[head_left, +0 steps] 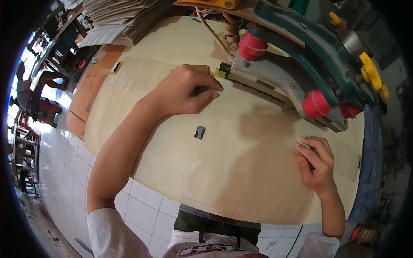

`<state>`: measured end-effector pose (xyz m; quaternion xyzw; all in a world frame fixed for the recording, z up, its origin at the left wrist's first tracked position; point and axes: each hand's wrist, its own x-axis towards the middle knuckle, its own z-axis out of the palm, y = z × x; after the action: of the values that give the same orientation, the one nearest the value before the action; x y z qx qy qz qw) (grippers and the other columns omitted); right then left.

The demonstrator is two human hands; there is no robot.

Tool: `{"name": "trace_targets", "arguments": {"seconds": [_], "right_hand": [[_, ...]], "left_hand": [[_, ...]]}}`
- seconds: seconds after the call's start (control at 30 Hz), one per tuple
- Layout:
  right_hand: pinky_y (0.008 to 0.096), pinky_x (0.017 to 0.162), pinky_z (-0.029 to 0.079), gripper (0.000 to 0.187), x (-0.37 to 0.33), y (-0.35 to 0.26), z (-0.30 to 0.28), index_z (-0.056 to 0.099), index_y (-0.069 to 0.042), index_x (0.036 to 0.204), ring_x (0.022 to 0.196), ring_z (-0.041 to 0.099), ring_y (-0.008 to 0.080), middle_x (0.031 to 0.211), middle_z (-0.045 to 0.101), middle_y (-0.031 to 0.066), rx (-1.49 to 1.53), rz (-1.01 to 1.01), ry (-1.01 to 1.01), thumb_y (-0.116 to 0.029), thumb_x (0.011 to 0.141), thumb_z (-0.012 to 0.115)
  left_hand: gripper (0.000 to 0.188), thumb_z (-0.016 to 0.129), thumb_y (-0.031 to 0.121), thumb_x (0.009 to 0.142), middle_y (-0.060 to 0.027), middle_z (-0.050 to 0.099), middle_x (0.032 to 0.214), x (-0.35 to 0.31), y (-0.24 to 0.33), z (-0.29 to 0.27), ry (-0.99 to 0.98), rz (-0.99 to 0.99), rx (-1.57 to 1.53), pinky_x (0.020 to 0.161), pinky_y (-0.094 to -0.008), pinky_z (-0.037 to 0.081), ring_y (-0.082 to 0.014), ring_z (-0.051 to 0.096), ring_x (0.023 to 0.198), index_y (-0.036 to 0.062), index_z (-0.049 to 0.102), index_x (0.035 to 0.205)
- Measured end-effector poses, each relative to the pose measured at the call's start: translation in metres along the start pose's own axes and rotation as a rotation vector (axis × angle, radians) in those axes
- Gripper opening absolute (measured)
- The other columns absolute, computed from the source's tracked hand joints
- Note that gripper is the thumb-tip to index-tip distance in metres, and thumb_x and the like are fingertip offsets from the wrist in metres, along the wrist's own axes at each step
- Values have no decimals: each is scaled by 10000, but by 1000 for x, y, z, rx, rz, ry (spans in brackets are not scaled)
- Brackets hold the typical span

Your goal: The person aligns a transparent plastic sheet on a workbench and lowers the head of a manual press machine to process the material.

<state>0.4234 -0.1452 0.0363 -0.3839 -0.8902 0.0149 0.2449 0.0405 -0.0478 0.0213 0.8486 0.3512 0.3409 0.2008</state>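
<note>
My left hand point(188, 89) is over the pale tabletop, its index finger and thumb drawn together at the tips. Whether a small thing sits in that pinch, I cannot tell. Just beyond its fingertips is the left end of a metal bar point(262, 88) under a green machine arm point(309, 60), with a small yellowish piece point(220, 73) at that end. Below my left hand lies a small dark piece with a grey middle point(199, 132), apart from both hands. My right hand point(317, 164) rests at the right, fingers loosely bent and apart, with nothing visible in it.
The machine carries red wrapped pads point(316, 103) and yellow knobs point(371, 71), overhanging the far right. A stack of thin sheets point(122, 19) stands far left. A small white-and-black object point(115, 66) lies by the table's left edge. White floor tiles point(146, 193) show beyond the edge.
</note>
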Motion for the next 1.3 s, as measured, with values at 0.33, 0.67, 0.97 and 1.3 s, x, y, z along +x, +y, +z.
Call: {"name": "trace_targets", "arguments": {"seconds": [0.33,0.67,0.97,1.3], "right_hand": [[397,743,532,239,0,-4,0,728,-8,1039,976,629,353,1083,650,157,8,0,7,-37,803,706],[413,806,533,242,-2,1,0,733,-44,1023,946,635,318,1067,659,116,18,4,34,-49,781,726],[404,827,529,232,-8,5,4,734,-73,1025,937,629,279,1062,660,76,-19,1,75,-107,796,743],[387,841,520,224,-8,4,5,733,-80,1018,953,625,257,1062,659,59,-6,6,70,-117,797,749]], "left_hand": [[185,717,23,773,-113,595,728,-3,-1,-1,6,4,16,561,-345,439,-231,569,624,10,757,953],[152,707,31,808,-120,602,741,2,5,-1,-13,-11,70,587,-338,447,-235,583,647,0,747,951],[163,691,12,803,-96,577,722,4,10,5,4,-103,77,536,-303,422,-178,542,576,6,753,954],[157,693,1,804,-84,556,711,3,9,6,5,-128,62,525,-294,412,-154,522,562,10,757,947]]}}
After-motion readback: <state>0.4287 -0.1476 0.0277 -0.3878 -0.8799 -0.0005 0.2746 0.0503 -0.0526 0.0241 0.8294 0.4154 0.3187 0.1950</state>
